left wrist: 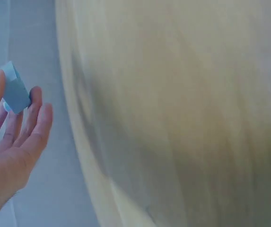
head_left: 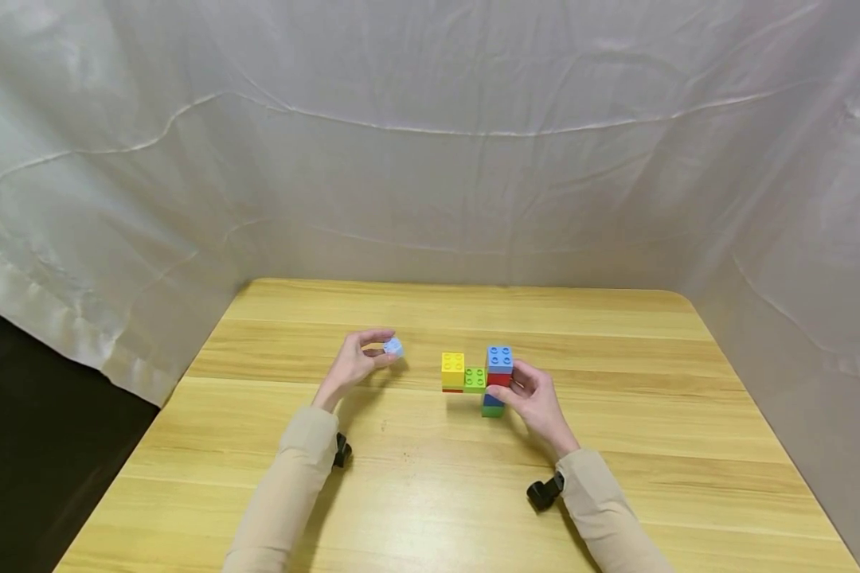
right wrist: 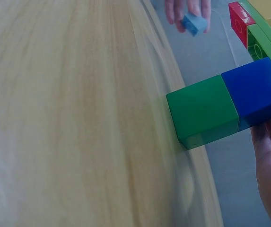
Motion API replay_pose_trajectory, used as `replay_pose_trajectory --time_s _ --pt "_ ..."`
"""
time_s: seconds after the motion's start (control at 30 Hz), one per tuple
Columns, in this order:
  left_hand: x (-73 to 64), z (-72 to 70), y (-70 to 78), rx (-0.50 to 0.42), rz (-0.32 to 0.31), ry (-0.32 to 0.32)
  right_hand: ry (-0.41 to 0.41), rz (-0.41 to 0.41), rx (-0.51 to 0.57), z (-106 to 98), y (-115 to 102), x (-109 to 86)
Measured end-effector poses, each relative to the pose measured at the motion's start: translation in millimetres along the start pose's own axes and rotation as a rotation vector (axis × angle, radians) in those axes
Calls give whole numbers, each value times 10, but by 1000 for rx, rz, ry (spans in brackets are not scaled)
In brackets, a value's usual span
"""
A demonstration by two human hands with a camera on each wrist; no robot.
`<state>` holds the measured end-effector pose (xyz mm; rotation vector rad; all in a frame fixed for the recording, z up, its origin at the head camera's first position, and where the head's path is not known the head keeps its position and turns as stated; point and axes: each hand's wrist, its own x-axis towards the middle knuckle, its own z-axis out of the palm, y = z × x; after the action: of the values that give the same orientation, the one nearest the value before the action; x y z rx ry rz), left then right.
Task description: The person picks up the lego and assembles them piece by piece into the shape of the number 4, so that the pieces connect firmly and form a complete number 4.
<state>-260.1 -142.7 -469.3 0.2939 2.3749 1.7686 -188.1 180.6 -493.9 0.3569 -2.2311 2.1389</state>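
My left hand [head_left: 351, 364] pinches a small light blue toy building brick [head_left: 393, 348] between thumb and fingers, left of the middle of the table. In the left wrist view this brick [left wrist: 16, 90] sits at the fingertips. My right hand [head_left: 542, 404] grips a toy brick structure from its right side. Its column has a blue brick [head_left: 500, 360] on top, red [head_left: 498, 380] below, then dark blue [right wrist: 254, 93], and green [right wrist: 204, 113] at the bottom. A lime-green arm [head_left: 475, 380] juts left from the column, bearing a yellow brick [head_left: 453, 364], with red [right wrist: 241, 24] underneath.
Both hands work over a wood-grain table [head_left: 416, 493]. Pale cloth [head_left: 459, 183] hangs behind it and along both sides. A dark area [head_left: 36, 446] lies beyond the left edge. Each wrist wears a small black camera [head_left: 542, 495].
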Motion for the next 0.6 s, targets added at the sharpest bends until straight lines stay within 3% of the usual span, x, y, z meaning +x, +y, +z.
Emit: replay_pose_trajectory --time_s 0.4,0.6 --pt "-121 141 264 -105 4 113 -1 5 3 -3 14 12" --pt "-183 216 404 -181 75 100 5 4 -13 -6 0 13"
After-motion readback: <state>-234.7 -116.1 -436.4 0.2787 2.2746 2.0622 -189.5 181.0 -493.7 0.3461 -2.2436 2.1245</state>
